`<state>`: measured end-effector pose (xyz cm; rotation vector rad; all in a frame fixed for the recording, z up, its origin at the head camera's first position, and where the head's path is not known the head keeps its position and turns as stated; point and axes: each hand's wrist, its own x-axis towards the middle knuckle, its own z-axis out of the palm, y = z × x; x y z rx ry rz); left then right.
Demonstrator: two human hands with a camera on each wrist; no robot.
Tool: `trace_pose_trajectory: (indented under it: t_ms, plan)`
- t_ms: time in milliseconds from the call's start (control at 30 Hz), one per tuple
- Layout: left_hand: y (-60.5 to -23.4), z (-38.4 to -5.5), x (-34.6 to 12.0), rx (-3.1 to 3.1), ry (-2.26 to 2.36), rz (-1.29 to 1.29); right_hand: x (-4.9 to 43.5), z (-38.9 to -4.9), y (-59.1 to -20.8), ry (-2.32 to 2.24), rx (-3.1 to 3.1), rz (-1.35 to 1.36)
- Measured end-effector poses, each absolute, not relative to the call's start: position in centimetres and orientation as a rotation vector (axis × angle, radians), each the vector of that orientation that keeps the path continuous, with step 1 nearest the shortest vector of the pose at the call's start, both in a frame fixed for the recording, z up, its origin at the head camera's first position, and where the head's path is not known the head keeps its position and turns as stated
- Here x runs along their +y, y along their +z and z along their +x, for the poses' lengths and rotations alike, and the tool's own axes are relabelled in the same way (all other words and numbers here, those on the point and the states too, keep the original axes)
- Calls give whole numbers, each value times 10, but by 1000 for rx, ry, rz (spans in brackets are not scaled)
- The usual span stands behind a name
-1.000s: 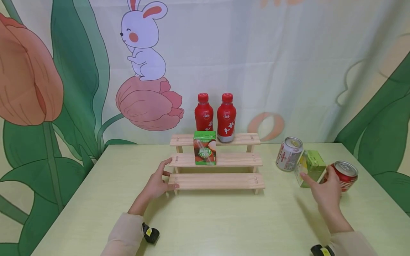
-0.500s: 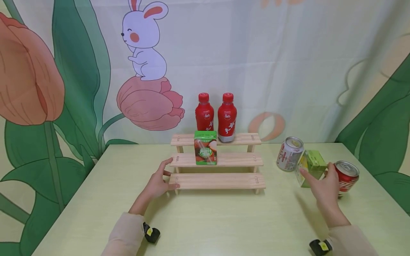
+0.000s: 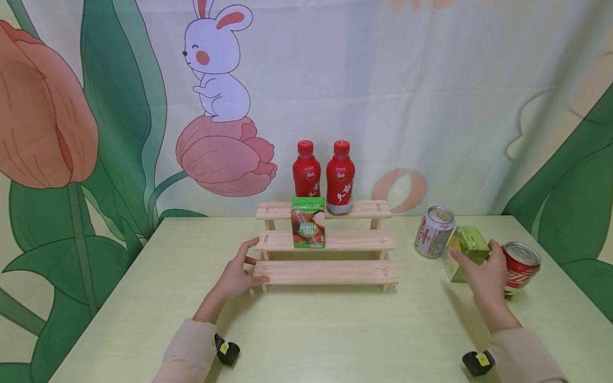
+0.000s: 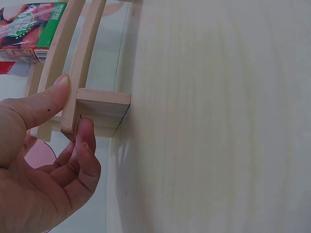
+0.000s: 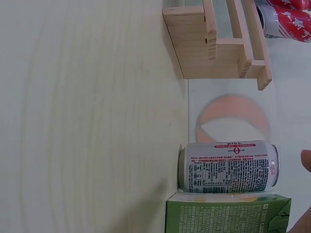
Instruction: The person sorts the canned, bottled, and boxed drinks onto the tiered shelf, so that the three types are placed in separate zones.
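My left hand (image 3: 234, 274) pinches the left end of the three-step wooden display stand (image 3: 330, 272); in the left wrist view its thumb lies on a step and the fingers curl beneath. My right hand (image 3: 486, 279) is spread over a green juice box (image 3: 471, 242) on the right of the table. In the right wrist view, its thumb stands apart from the box top. Its fingers reach down between the box and a red drink can (image 3: 522, 268), which leans to the right. A silver drink can (image 3: 433, 232) stands at the box's left.
Two red bottles (image 3: 340, 178) stand on the stand's top step. A green and brown juice box (image 3: 308, 223) sits on the middle step. Behind the table (image 3: 335, 335) hangs a printed curtain (image 3: 431, 96).
The red can has shifted slightly right and leans further as my right fingers move in between it and the green juice box. My left hand stays on the stand.
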<state>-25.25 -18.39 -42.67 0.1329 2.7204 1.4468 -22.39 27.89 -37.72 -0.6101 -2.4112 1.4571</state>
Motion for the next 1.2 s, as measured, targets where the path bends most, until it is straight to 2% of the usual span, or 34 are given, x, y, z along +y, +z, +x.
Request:
trace_pose_trajectory:
  t_ms: [800,1200]
  plan:
    - [-427,-252,-184,2710,1466,149,285,-241,-384,1580,-2339,-760]
    - [-426,-251,-184,2721,1467,158,287,-242,-388,1493,-2309,-725]
